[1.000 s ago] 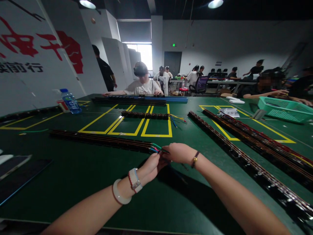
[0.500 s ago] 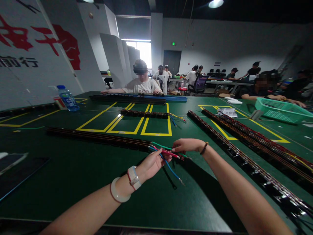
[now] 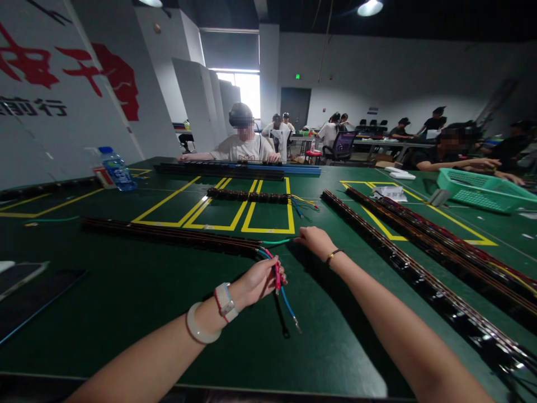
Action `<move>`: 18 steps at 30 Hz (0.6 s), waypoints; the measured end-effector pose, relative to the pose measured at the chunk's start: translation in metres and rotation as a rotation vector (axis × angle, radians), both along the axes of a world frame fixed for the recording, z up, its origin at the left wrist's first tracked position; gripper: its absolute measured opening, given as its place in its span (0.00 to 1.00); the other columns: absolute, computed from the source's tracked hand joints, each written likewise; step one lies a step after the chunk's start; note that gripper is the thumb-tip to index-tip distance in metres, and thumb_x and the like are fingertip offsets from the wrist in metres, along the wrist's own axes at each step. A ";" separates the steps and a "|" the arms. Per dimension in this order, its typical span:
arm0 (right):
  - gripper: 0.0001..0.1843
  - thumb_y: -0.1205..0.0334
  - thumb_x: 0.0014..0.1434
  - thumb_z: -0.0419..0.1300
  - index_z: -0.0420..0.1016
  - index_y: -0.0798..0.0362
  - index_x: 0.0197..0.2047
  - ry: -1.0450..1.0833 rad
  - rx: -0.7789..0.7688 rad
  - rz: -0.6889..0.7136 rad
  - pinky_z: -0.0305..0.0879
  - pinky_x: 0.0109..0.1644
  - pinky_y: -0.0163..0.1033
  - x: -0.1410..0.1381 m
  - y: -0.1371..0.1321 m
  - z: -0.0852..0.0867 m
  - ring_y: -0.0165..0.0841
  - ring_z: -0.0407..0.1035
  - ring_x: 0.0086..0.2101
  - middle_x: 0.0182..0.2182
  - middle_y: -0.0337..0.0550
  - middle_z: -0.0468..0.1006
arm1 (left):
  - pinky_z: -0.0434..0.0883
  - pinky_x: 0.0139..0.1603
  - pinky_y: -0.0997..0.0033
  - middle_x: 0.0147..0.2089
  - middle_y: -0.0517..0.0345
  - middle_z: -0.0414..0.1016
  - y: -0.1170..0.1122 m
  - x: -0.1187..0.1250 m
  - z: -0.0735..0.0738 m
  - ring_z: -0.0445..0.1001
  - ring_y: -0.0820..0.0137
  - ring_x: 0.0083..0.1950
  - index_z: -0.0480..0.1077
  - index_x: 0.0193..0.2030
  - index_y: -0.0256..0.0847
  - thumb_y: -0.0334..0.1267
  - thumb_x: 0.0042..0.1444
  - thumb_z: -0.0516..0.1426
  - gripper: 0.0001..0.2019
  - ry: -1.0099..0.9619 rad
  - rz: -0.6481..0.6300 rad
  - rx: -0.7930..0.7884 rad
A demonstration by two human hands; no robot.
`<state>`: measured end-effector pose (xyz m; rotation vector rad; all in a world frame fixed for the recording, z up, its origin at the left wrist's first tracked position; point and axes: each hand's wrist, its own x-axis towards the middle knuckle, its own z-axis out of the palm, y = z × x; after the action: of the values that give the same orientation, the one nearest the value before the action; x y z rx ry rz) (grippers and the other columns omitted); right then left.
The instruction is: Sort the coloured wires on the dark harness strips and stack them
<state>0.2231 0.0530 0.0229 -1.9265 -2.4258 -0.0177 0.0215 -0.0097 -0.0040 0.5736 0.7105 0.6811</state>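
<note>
A long dark strip (image 3: 168, 234) lies across the green table (image 3: 126, 296) in front of me, with coloured wires coming out of its right end. My left hand (image 3: 260, 280) pinches the red wire (image 3: 277, 273) and the blue wire (image 3: 288, 305), which bend down toward me. My right hand (image 3: 312, 239) pinches the tip of the green wire (image 3: 276, 242) and holds it stretched out to the right, close to the table top.
More long dark strips (image 3: 419, 268) run along the right side. A shorter strip with wires (image 3: 251, 196) lies in yellow floor-tape boxes. A water bottle (image 3: 115, 169) stands far left, a green basket (image 3: 482, 190) far right. Seated people work across the table.
My right hand has drawn the green wire away from the others and moved up and right. My left hand has bent the red and blue wires down toward me.
</note>
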 end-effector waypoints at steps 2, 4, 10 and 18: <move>0.17 0.51 0.63 0.53 0.74 0.56 0.38 -0.054 0.043 0.014 0.60 0.37 0.35 -0.001 -0.002 -0.001 0.38 0.71 0.37 0.35 0.51 0.77 | 0.68 0.34 0.74 0.25 0.61 0.67 0.000 0.000 0.001 0.69 0.75 0.26 0.63 0.30 0.37 0.35 0.60 0.51 0.08 0.003 0.001 0.005; 0.16 0.52 0.62 0.55 0.75 0.56 0.37 -0.093 0.060 0.049 0.60 0.40 0.38 0.000 -0.007 0.004 0.40 0.71 0.39 0.36 0.53 0.76 | 0.68 0.34 0.74 0.25 0.60 0.67 -0.002 0.000 0.003 0.70 0.75 0.26 0.64 0.30 0.37 0.35 0.61 0.51 0.09 0.023 0.013 0.007; 0.33 0.51 0.46 0.68 0.67 0.54 0.53 0.123 -0.210 0.376 0.61 0.37 0.35 -0.005 -0.039 0.037 0.37 0.69 0.38 0.39 0.47 0.74 | 0.70 0.36 0.72 0.26 0.56 0.71 -0.004 0.005 0.005 0.72 0.72 0.29 0.67 0.30 0.35 0.32 0.61 0.50 0.09 -0.015 0.044 0.031; 0.19 0.57 0.56 0.61 0.71 0.52 0.51 0.488 -0.385 0.645 0.62 0.40 0.33 -0.017 -0.042 0.043 0.31 0.69 0.36 0.39 0.42 0.76 | 0.72 0.40 0.63 0.30 0.49 0.74 -0.002 0.004 0.003 0.75 0.66 0.31 0.69 0.38 0.31 0.34 0.61 0.46 0.13 -0.093 0.083 -0.010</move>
<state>0.2057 0.0111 0.0655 -0.9556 -2.6618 0.8749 0.0259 -0.0112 -0.0012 0.5018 0.6534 0.7763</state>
